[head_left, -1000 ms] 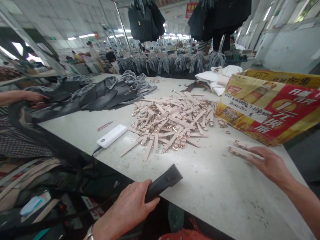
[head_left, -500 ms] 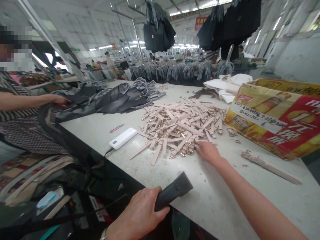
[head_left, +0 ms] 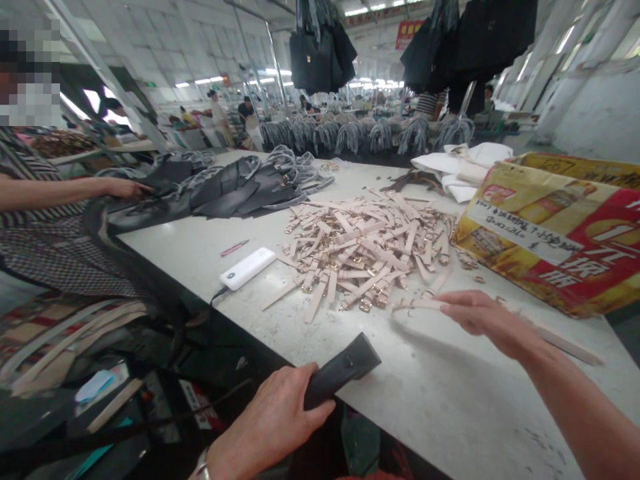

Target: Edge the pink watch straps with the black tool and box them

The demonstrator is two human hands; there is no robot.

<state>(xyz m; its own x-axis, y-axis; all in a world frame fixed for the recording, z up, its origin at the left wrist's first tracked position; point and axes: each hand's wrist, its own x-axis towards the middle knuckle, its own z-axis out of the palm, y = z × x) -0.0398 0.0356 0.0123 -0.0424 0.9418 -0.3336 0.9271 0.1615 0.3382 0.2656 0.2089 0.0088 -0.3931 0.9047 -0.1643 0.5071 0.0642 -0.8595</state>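
My left hand (head_left: 280,417) is wrapped round a black handheld tool (head_left: 345,370) with a wide flat end, held over the table's near edge; its exact kind I cannot make out. The fingers of my right hand (head_left: 475,310) pinch a beige buckle strap (head_left: 417,304), raised a little above the table and slightly blurred. Just left of that strap lies a heap of similar beige straps (head_left: 350,253) with gold buckles. Another beige strap bundle (head_left: 565,343) rests on the table, partly hidden behind my right hand.
A yellow and red carton (head_left: 550,247) stands on the white table (head_left: 320,347) at right. A white power bank (head_left: 247,268) with a cable and a red pen (head_left: 234,248) lie left. Black bag pieces (head_left: 240,187) are piled farther back, touched by a co-worker's hand (head_left: 127,189).
My right hand has drawn back from the heap's edge toward the right, now with a strap in its fingers. My left hand keeps its grip on the black tool, shifted only slightly.
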